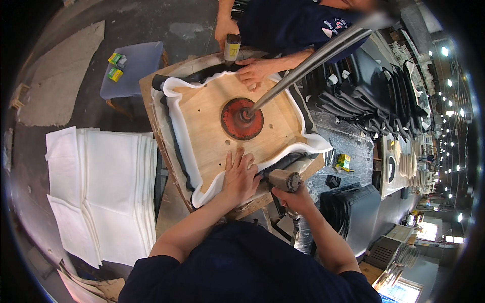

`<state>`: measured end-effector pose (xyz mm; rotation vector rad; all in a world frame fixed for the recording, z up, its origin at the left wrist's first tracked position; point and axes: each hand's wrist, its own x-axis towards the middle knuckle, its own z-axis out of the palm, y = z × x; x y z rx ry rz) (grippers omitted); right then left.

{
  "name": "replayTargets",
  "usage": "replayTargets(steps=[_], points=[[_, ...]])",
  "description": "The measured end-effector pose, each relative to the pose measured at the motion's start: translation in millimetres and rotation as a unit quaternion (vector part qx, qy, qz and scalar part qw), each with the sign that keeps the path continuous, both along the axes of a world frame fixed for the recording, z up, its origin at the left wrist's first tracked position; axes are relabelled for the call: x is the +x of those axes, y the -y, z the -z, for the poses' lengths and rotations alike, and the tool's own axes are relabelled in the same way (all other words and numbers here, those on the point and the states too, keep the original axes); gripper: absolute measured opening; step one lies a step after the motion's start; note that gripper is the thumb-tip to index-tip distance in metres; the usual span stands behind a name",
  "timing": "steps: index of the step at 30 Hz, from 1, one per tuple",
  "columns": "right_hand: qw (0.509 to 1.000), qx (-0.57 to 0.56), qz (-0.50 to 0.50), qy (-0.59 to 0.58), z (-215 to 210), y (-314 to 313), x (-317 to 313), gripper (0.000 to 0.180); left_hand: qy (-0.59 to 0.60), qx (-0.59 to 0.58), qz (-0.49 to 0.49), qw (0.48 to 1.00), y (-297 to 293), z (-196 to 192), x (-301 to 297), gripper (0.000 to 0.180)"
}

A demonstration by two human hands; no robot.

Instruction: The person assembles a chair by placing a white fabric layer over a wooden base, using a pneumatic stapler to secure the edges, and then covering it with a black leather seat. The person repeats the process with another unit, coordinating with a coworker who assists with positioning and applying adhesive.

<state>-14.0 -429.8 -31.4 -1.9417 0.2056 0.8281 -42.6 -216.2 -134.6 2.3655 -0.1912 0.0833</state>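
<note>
In front of me lies a square plywood seat board (202, 118) with white foam (178, 126) and black cover material (174, 141) folded up around its edges. A red round disc (230, 123) on the end of a metal rod (308, 58) presses on the board's middle. My left hand (239, 178) lies on the board's near edge, fingers stretched out and apart, holding nothing. To its right, my right hand (297, 199) is wrapped around the handle of a pneumatic staple gun (284, 180), whose head is at the near edge of the cover.
Across the board, a co-worker's hand (257, 70) rests on the far edge, beside another staple gun (232, 49). White sheets (113, 187) are stacked at left, near a stool (136, 65) bearing small boxes. Black covers (353, 91) pile up at right, above a black stack (351, 209).
</note>
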Motion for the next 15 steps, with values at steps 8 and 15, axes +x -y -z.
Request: replayTargets(steps=[8, 15], points=[[0.999, -0.031, -0.008, -0.008, 1.5, -11.0, 6.9, 0.039, -0.019, -0.034, -0.02, 0.999, 4.7, 7.5, 2.0, 0.018], [0.995, -0.09, -0.042, 0.001, -1.1, -27.4, 16.3, 0.039, -0.017, -0.018, -0.009, 1.0, 1.5, 8.0, 5.1, 0.02]])
